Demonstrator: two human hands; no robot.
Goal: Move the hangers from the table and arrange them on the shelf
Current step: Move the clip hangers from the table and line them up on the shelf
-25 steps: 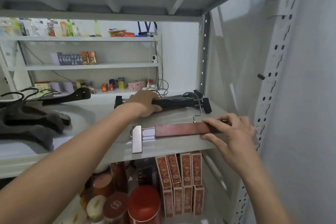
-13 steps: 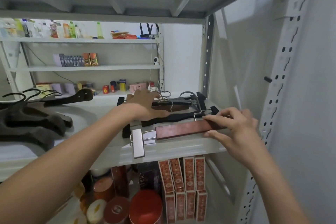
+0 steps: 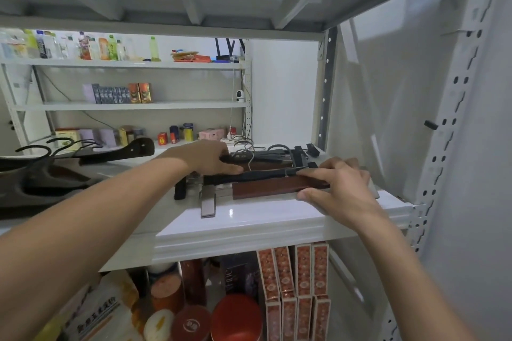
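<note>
Left hand (image 3: 205, 159) grasps black hanger (image 3: 249, 176); right hand (image 3: 342, 188) pinches brown hanger (image 3: 277, 188), both on shelf (image 3: 249, 224) near its front. Risk: tangled clips dragging neighbours off the edge.

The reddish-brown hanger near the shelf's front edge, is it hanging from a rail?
No, the reddish-brown hanger lies flat on the shelf under the right hand.
</note>
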